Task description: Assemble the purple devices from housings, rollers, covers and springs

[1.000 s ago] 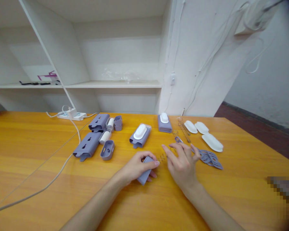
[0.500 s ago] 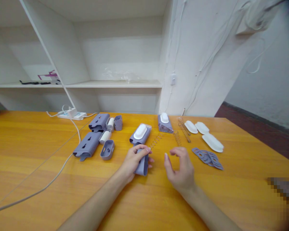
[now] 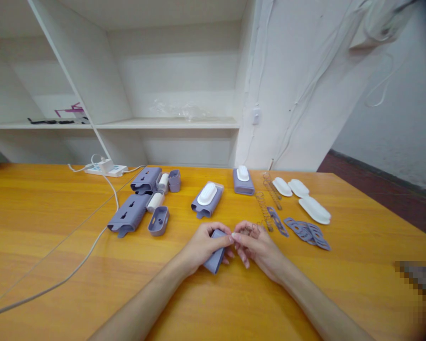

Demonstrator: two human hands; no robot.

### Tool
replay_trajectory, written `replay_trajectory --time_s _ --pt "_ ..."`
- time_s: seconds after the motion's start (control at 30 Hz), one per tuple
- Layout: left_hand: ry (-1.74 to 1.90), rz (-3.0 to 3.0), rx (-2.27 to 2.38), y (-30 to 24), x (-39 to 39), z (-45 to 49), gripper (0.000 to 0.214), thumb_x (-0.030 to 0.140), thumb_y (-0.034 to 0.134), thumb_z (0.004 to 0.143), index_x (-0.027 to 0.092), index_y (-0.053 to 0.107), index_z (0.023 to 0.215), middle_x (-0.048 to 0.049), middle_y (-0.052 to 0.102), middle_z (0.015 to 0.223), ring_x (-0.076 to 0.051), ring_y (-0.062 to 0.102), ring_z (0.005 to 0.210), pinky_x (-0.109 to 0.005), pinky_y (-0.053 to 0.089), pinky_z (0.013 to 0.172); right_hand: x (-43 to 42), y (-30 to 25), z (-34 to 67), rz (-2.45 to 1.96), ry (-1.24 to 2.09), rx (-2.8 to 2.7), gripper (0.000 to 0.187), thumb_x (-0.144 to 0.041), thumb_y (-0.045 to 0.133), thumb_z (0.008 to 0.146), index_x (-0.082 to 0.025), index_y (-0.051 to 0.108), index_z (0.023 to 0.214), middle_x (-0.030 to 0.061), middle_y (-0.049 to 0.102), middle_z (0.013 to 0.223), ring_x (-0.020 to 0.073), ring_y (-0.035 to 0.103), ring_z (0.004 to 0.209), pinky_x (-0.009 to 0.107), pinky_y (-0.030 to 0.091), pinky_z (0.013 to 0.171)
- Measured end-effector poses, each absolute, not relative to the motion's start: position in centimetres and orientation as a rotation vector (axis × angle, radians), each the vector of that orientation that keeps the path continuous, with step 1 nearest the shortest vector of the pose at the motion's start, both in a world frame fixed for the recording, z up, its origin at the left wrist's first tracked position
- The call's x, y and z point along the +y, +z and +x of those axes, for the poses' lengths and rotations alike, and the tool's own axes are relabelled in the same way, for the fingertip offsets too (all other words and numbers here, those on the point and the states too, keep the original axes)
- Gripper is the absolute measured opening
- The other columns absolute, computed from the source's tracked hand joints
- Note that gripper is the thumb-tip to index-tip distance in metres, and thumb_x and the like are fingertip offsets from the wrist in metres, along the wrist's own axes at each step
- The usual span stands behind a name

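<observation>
My left hand point(image 3: 205, 244) grips a small lavender plastic housing point(image 3: 215, 258) just above the orange table point(image 3: 57, 246), fingers wrapped round it. My right hand point(image 3: 256, 246) is right beside it, fingertips touching the housing's top end, and it pinches a thin coiled metal spring point(image 3: 250, 229). Both hands meet near the table's middle front.
Loose springs point(image 3: 263, 202) and flat lavender plates point(image 3: 307, 232) lie to the right, with white oval caps point(image 3: 314, 210) beyond. Lavender housings point(image 3: 129, 215), point(image 3: 206, 200), point(image 3: 243, 182) and white rollers sit behind. A white cable point(image 3: 74, 263) runs from a power strip point(image 3: 104, 169).
My right hand moved left from open table to meet the housing, now pinching a spring. My left hand tilted the housing and drew it slightly nearer.
</observation>
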State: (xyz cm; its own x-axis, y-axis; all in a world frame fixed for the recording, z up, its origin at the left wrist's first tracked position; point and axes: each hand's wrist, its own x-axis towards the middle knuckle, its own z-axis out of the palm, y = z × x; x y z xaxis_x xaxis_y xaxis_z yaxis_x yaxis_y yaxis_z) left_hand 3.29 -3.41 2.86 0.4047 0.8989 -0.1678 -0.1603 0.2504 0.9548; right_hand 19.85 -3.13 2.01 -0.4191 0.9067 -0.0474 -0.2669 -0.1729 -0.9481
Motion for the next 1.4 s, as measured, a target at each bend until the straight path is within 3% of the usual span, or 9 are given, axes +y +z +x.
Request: replay_trajectory --time_s 0.2,0.33,0.5,0.67,0.83,1.4 --pt "0.986 0.919 0.901 3.2 -3.0 3.1 0.035 0.038 0.069 0.071 0.019 0.054 0.097 -0.0026 0.064 0.078 -0.015 0.062 0.065 -0.025 0.048 0.059 -2.8 1.7 19.8 -0.83 1.661 -0.997 0.025 -0.032 0.074 0.069 -0.019 0.056 0.08 -0.0027 0.064 0.07 0.0106 0.06 0.056 0.023 0.051 0.051" --pt "1.096 0.786 0.82 3.2 -2.8 2.9 0.047 0.026 0.072 0.069 0.021 0.048 0.109 -0.0033 0.063 0.093 -0.015 0.062 0.083 -0.025 0.046 0.072 -2.5 1.4 19.8 -0.855 1.618 -0.971 0.023 -0.03 0.075 0.068 -0.018 0.059 0.079 -0.0014 0.065 0.072 0.0111 0.062 0.061 0.025 0.053 0.058" --pt "1.187 0.826 0.724 3.0 -2.8 3.0 0.05 0.026 0.074 0.07 0.02 0.046 0.111 -0.0079 0.061 0.108 -0.015 0.061 0.087 -0.028 0.046 0.079 -2.5 1.4 19.8 -0.88 1.588 -0.931 0.023 -0.03 0.077 0.067 -0.017 0.06 0.074 -0.002 0.064 0.07 0.0112 0.062 0.062 0.025 0.054 0.06" --pt "1.181 0.777 0.787 2.7 -2.6 3.1 0.057 0.021 0.081 0.06 0.016 0.05 0.108 -0.0083 0.065 0.098 -0.015 0.063 0.081 -0.028 0.047 0.077 -2.6 1.5 19.8 -0.884 1.571 -0.945 0.023 -0.033 0.076 0.067 -0.017 0.06 0.072 -0.0021 0.064 0.068 0.0104 0.06 0.059 0.024 0.052 0.056" --pt "1.17 0.768 0.741 2.7 -2.3 2.7 0.05 0.026 0.078 0.065 0.017 0.053 0.107 -0.008 0.064 0.102 -0.016 0.064 0.08 -0.031 0.05 0.074 -2.6 1.4 19.7 -0.925 1.508 -1.092 0.024 -0.035 0.073 0.071 -0.016 0.058 0.074 -0.0008 0.063 0.058 0.0105 0.056 0.05 0.019 0.043 0.042" --pt "1.175 0.811 0.753 2.5 -2.2 2.8 0.051 0.023 0.08 0.06 0.016 0.058 0.105 -0.0065 0.066 0.094 -0.015 0.063 0.078 -0.027 0.05 0.073 -2.5 1.2 19.4 -1.079 1.282 -1.205 0.027 -0.041 0.072 0.07 -0.016 0.063 0.077 0.0004 0.063 0.064 0.0104 0.053 0.047 0.022 0.043 0.043"
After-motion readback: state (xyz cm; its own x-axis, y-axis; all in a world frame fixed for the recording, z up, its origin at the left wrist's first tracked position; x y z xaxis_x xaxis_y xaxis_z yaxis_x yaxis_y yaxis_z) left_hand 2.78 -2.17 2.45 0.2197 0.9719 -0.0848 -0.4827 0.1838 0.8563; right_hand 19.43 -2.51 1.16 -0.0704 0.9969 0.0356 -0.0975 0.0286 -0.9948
